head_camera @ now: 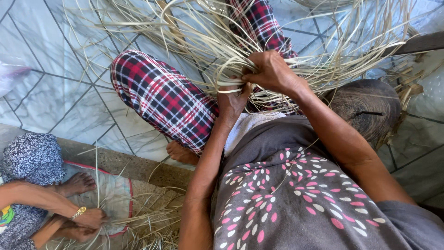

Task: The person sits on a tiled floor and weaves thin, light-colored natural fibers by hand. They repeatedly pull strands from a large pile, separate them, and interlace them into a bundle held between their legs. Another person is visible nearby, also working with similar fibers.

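My right hand (270, 70) is closed around a bunch of pale dried straw strips (203, 44) that fan out over my lap and the floor. My left hand (232, 99) sits just below it, fingers pinched on the same bunch at its gathered point. Both hands hover over my bent knee in red, black and white checked trousers (159, 95). The fingertips of both hands are partly hidden by the strips.
A pale tiled floor (55, 69) with dark lines lies ahead. A round dark wooden block (370, 106) stands at my right. At the lower left another person's hands (90, 217) and bare foot (76, 184) rest on a mat (118, 190) with more straw.
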